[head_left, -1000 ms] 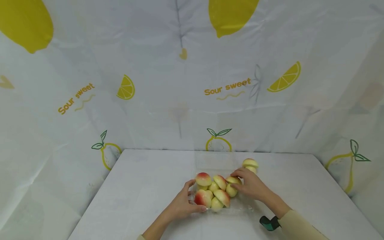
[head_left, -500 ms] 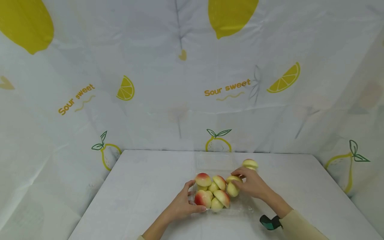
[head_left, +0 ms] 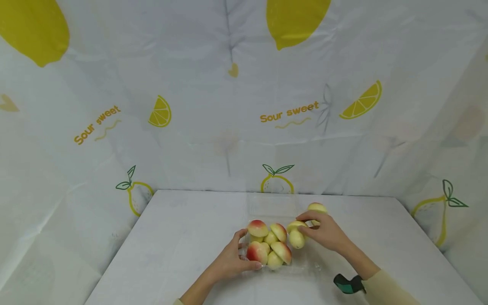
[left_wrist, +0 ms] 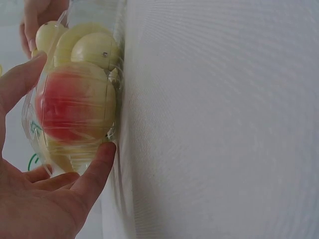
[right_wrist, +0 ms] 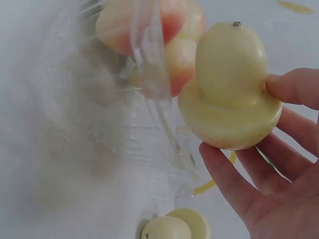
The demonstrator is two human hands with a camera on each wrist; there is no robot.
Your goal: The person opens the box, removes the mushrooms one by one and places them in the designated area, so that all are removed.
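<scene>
Yellow mushroom [head_left: 296, 237], in right grip [head_left: 325, 231], slightly higher than before

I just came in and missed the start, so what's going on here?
A person's left hand steadies a clear plastic container by its left end. Their right hand grips one mushroom-shaped piece near the container's right side; whether it touches the container is hard to tell. Four similar pieces sit inside, and another piece lies on the table beyond the right hand.
</scene>
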